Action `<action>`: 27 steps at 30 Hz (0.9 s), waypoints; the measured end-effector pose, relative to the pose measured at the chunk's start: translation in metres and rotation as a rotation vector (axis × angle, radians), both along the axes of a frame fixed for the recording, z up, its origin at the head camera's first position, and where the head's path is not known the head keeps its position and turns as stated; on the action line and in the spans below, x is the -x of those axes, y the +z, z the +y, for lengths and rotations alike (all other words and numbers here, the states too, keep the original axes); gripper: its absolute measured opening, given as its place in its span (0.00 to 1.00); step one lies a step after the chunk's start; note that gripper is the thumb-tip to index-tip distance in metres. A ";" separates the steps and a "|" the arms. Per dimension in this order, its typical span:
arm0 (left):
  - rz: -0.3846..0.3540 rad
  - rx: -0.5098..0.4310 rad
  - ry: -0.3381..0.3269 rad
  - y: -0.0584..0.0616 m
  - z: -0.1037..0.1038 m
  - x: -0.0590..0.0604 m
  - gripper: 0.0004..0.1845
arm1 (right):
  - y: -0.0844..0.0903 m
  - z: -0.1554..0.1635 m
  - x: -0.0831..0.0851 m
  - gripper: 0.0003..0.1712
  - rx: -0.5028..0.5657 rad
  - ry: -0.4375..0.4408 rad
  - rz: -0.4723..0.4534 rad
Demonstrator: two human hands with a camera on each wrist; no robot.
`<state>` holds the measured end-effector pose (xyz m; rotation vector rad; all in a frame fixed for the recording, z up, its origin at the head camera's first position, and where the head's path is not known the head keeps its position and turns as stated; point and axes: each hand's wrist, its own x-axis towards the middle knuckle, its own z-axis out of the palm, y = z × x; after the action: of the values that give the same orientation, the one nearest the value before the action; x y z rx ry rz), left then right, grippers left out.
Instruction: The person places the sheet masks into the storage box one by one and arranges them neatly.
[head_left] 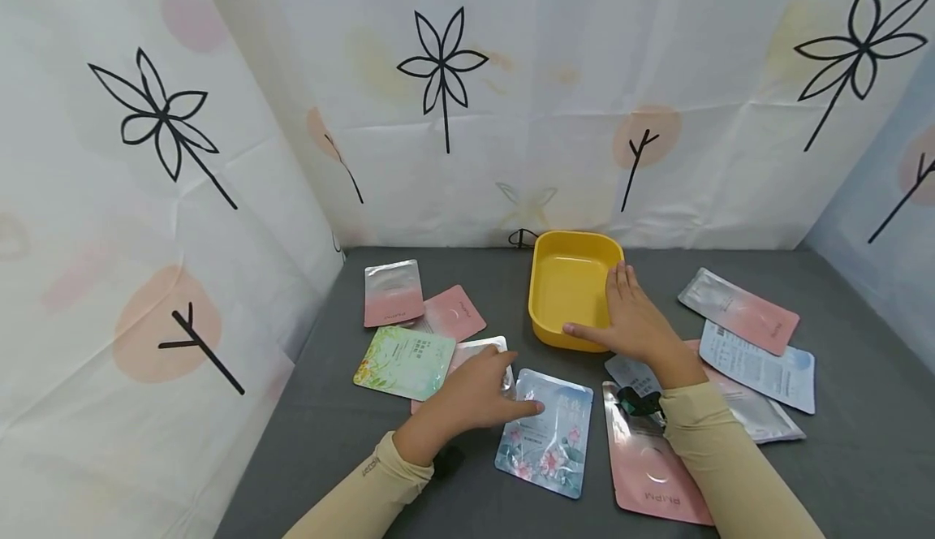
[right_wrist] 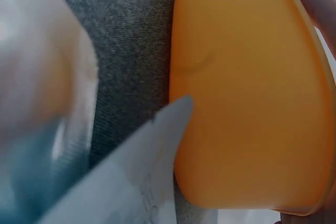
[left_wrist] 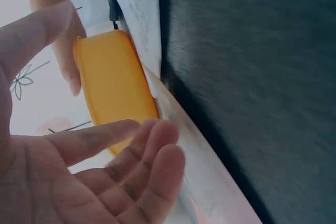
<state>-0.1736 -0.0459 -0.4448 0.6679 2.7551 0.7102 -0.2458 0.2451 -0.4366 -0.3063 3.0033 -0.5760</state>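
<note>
Loads of sachets scattered over my grey table [head_left: 840,458], biggest thing being the yellow tub [head_left: 572,287] at the back middle. My right hand [head_left: 634,321] steadies its near right rim, fingers straight and together. Left hand [head_left: 475,397] rests loosely curled fingers on the blue floral sachet [head_left: 546,433] just in front. Looks like pickup stage; next I need a proper pinch on its edge.
</note>
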 end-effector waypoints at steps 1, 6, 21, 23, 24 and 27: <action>-0.009 0.009 -0.001 0.000 0.001 0.000 0.48 | 0.000 -0.001 0.000 0.81 0.000 -0.003 -0.001; -0.054 0.018 -0.005 -0.003 0.005 -0.001 0.40 | -0.003 -0.002 -0.002 0.82 -0.008 -0.007 -0.017; -0.011 0.091 -0.027 -0.002 0.015 -0.003 0.39 | 0.000 -0.002 0.005 0.82 -0.050 -0.016 0.000; -0.015 0.082 -0.040 -0.002 0.015 -0.006 0.38 | -0.002 -0.002 0.004 0.82 -0.050 -0.014 -0.002; -0.019 0.079 -0.043 -0.002 0.015 -0.006 0.38 | -0.002 -0.002 0.004 0.81 -0.050 -0.013 -0.002; -0.050 0.059 -0.038 -0.002 0.016 -0.008 0.39 | -0.003 -0.002 0.004 0.81 -0.050 -0.011 -0.001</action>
<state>-0.1653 -0.0298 -0.4473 0.6790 2.6993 0.6262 -0.2495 0.2429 -0.4392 -0.2867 3.0145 -0.5011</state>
